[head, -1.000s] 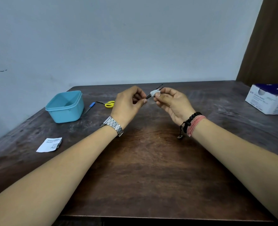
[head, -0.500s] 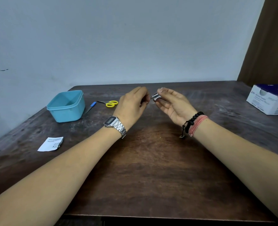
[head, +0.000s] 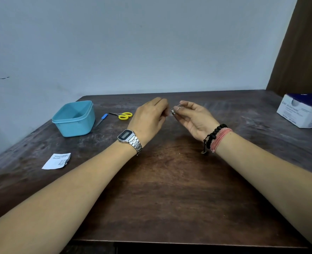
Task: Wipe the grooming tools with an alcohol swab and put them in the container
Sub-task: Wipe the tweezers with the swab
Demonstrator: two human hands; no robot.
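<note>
Above the table's middle, my left hand point(head: 149, 116) shows its back, fingers curled round one end of a thin dark grooming tool point(head: 179, 106), of which only a sliver shows. Just right of it, my right hand point(head: 193, 118) pinches a small white alcohol swab point(head: 173, 112) around the tool between thumb and forefinger. The light blue container point(head: 74, 118) stands open at the far left. Beside it lie small scissors with yellow handles point(head: 125, 115) and a blue-handled tool point(head: 101, 120).
A torn white swab wrapper point(head: 57, 161) lies near the table's left edge. A white and blue box point(head: 303, 110) sits at the far right. The dark wooden table point(head: 160, 189) meets a wall at the back and left.
My left hand has rolled over so its back faces me, hiding most of the tool. Both hands have sunk slightly toward the table. My right hand still pinches the swab.
</note>
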